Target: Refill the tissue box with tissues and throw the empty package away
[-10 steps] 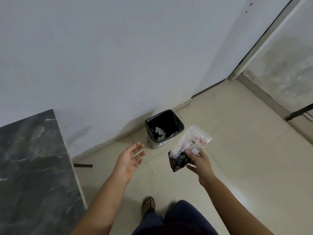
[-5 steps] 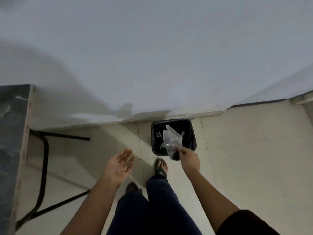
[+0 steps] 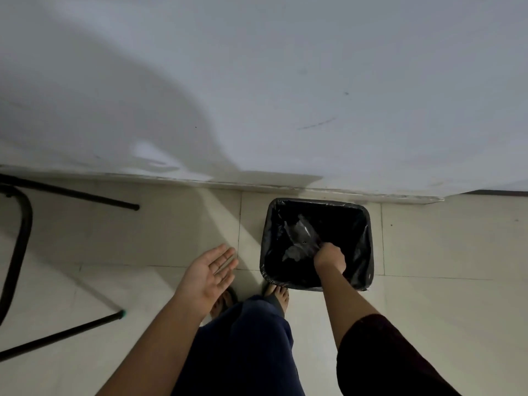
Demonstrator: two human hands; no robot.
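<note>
Right hand [image 3: 329, 256] closed on crinkled clear plastic package [image 3: 300, 238], inside square bin [image 3: 368, 224] lined with glossy black bag, by far wall. Left hand [image 3: 210, 274] open, palm up, flat, empty, left of bin.

tiled floor [image 3: 445, 304], black-lined bin [image 3: 368, 224], table legs [image 3: 65, 332]

The person wears long dark blue trousers [image 3: 240, 347], a short dark maroon sleeve [image 3: 380, 358] on the right arm, and sandals [image 3: 275, 294].

Black-lined bin [image 3: 368, 224], clear crinkled package [image 3: 303, 234], cream tiled floor [image 3: 443, 252], white wall [image 3: 285, 81].
</note>
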